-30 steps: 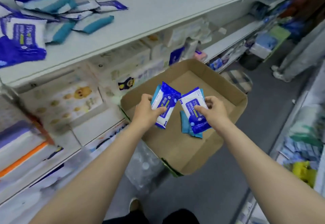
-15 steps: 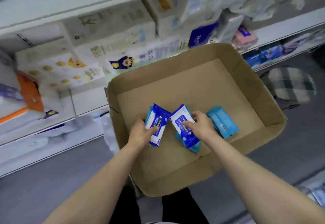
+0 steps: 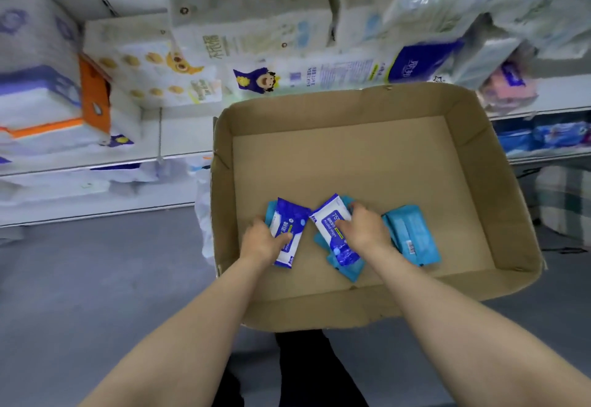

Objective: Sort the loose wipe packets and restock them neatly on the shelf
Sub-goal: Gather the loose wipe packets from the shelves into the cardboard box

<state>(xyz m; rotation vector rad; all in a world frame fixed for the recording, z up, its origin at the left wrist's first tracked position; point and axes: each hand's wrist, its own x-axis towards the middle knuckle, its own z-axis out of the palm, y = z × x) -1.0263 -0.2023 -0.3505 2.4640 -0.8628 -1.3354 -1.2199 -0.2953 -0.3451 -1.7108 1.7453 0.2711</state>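
Observation:
Both hands reach into a shallow cardboard box [image 3: 499,182]. My left hand [image 3: 260,240] grips a dark blue and white wipe packet [image 3: 287,227] with a light blue packet behind it. My right hand [image 3: 364,229] holds another dark blue and white packet [image 3: 332,230] stacked on light blue packets [image 3: 348,266], low over the box floor. To the right, a pair of light blue packets [image 3: 411,234] lies loose on the box floor.
White shelves [image 3: 179,157] behind the box carry tissue and diaper packs [image 3: 153,67]. Lower right shelf holds blue packs [image 3: 543,138]. Grey floor [image 3: 96,278] lies to the left. A checked bundle [image 3: 566,202] sits at the right edge.
The view has tilted down from the top shelf to the box. Both hands, each still holding packets, have sunk lower into the box. The loose light blue packets have come into sight.

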